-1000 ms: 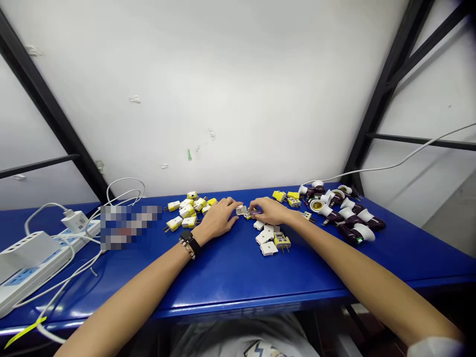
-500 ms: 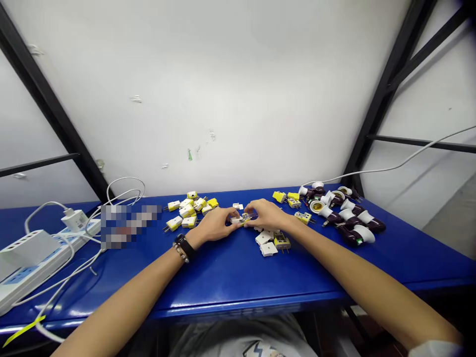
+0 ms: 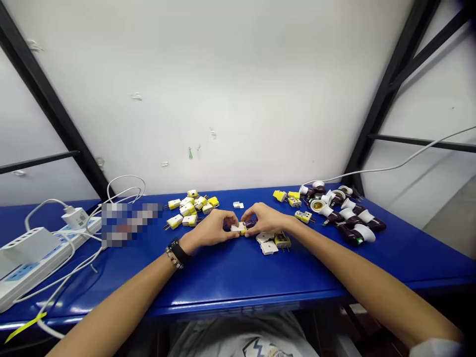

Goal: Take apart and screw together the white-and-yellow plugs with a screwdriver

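My left hand [image 3: 211, 229] and my right hand [image 3: 265, 220] meet over the middle of the blue table [image 3: 230, 272]. Both are closed in a pinch on one small white and yellow plug [image 3: 238, 228] held between their fingertips, just above the tabletop. A cluster of white and yellow plugs [image 3: 190, 208] lies to the left of my left hand. Loose white plug halves and a yellow plug [image 3: 273, 243] lie right under my right hand. A black watch and bracelet sit on my left wrist.
Dark lamp sockets with white caps [image 3: 345, 213] are heaped at the right back. A single white piece [image 3: 238, 205] lies behind my hands. White power strips [image 3: 29, 258] with cables fill the left end. Black frame struts rise on both sides.
Both hands drew back from the far middle of the table toward me, bringing a plug with them and pressing it between their fingertips. One white piece stayed behind.
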Action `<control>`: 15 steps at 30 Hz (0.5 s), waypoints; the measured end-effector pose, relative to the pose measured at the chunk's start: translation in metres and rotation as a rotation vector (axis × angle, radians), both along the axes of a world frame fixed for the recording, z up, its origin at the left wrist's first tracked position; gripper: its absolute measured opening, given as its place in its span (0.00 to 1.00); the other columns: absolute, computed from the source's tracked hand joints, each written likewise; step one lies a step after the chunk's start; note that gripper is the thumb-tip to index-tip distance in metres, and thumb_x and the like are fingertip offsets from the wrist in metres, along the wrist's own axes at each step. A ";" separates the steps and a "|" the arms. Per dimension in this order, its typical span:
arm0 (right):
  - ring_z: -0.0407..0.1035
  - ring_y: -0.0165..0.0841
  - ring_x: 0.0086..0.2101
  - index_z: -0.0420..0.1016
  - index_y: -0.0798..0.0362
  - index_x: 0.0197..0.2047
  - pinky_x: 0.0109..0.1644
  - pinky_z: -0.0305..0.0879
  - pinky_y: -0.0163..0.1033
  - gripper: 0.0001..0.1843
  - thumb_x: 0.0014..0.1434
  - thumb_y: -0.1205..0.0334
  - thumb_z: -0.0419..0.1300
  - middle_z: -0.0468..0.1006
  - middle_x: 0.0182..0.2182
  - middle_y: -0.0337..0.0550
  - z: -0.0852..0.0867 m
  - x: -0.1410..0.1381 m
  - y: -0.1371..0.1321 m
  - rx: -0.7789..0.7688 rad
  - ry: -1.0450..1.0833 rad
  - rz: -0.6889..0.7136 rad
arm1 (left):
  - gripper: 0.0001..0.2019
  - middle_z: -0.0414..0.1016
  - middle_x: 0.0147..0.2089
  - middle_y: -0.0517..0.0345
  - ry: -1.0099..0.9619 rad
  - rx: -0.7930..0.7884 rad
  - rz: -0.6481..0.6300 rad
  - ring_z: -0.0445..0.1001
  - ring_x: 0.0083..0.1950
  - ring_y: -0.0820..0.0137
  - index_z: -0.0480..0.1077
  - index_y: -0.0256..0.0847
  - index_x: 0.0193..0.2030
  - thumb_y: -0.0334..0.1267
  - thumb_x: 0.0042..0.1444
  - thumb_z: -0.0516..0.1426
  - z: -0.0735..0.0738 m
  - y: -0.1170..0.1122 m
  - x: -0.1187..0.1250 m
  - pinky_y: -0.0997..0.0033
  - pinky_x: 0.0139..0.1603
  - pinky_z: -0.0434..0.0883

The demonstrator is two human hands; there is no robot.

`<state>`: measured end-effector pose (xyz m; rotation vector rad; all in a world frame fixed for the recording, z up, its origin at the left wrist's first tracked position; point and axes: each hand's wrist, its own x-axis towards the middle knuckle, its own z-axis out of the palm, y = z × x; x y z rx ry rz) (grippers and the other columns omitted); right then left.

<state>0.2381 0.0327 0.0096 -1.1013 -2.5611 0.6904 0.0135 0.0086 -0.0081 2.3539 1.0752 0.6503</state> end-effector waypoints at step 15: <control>0.76 0.37 0.34 0.85 0.56 0.39 0.35 0.65 0.34 0.21 0.44 0.51 0.74 0.84 0.33 0.42 -0.001 -0.002 -0.003 0.013 -0.018 0.050 | 0.16 0.82 0.37 0.56 0.013 -0.056 -0.060 0.76 0.38 0.64 0.79 0.41 0.41 0.47 0.48 0.69 0.002 0.000 0.001 0.68 0.40 0.70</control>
